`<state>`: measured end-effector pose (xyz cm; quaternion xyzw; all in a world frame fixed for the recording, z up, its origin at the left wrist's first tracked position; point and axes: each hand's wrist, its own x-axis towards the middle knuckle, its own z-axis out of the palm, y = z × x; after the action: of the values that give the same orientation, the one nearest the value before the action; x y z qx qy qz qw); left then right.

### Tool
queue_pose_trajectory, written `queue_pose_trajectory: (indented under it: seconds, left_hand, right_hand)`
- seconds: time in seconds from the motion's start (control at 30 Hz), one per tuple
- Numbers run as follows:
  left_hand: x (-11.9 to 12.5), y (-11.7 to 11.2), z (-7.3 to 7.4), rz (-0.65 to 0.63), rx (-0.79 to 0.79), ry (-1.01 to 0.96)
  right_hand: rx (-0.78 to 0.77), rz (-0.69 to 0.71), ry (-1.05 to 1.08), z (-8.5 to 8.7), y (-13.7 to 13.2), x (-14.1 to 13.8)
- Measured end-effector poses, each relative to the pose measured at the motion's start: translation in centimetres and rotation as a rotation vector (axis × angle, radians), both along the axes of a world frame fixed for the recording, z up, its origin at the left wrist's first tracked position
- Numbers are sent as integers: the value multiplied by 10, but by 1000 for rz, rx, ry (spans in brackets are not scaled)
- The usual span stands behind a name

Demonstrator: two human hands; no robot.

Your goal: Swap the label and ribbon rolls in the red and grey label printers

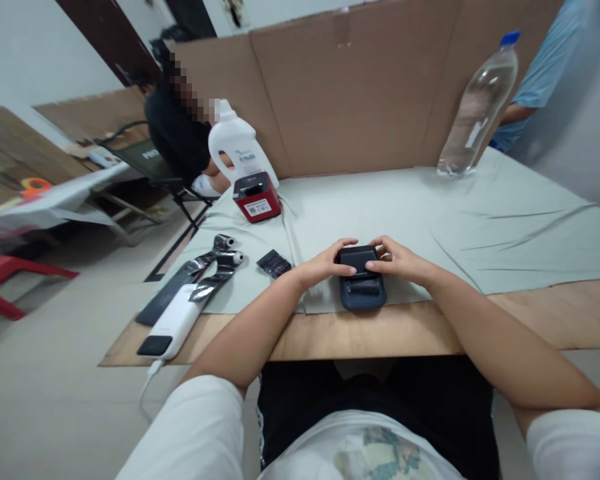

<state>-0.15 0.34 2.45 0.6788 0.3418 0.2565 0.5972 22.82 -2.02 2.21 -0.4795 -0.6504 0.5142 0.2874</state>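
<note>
In front of me on the pale green cloth lies a small dark blue case with rounded corners and a black inset. A smooth black rectangular piece sits at its far end; I cannot tell whether it is a lid or separate. My left hand grips the black piece from the left, thumb on top. On its right side, my right hand holds it too, with the thumb pressed on its top and the fingers along the far edge. Left of my left hand lies a small black packet.
A white power bank with a cable and a dark slab with black tape lie at left. Behind stand a red-and-black box, a white jug, a water bottle and a cardboard partition. Two people sit beyond.
</note>
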Motion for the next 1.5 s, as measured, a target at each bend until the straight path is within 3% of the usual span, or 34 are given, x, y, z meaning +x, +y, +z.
queue_pose_trajectory:
  seconds: [0.1, 0.37, 0.53, 0.6, 0.7, 0.83, 0.97, 1.1, 1.2, 1.27, 1.4, 1.5]
  left_hand:
    - [2, -3, 1, 10, -163, -27]
    - [2, -9, 12, -33, 20, -35]
    - [4, -3, 1, 42, -76, -123]
    - [4, 1, -6, 99, -162, -145]
    - [3, 5, -12, 142, -218, -119]
    - [2, 5, -11, 118, -214, -125]
    - [1, 3, -8, 105, -280, -162]
    - [1, 5, -11, 141, -243, -122]
    - [2, 7, -12, 145, -272, -88]
    - [3, 8, -11, 162, -285, -14]
    - [7, 8, -8, 139, -236, 207]
    - [9, 9, -6, 119, -227, 264]
  right_hand:
    - [-61, 40, 62, -1, -1, -3]
    - [10, 123, 179, 1, -7, -5]
    - [37, 36, 153, -6, -2, -8]
    - [89, -45, 76, -9, 1, -8]
    - [287, -144, -112, -10, -2, -11]
    - [508, -146, -359, -4, -27, -29]
    - [496, -157, -584, -2, -58, -57]
    - [429, -113, -680, 4, -63, -60]
    - [377, -100, -611, 12, -41, -37]
    - [348, -167, -561, 15, -12, -9]
    - [333, -469, -677, 18, 63, 68]
    - [220, -710, -762, 18, 110, 132]
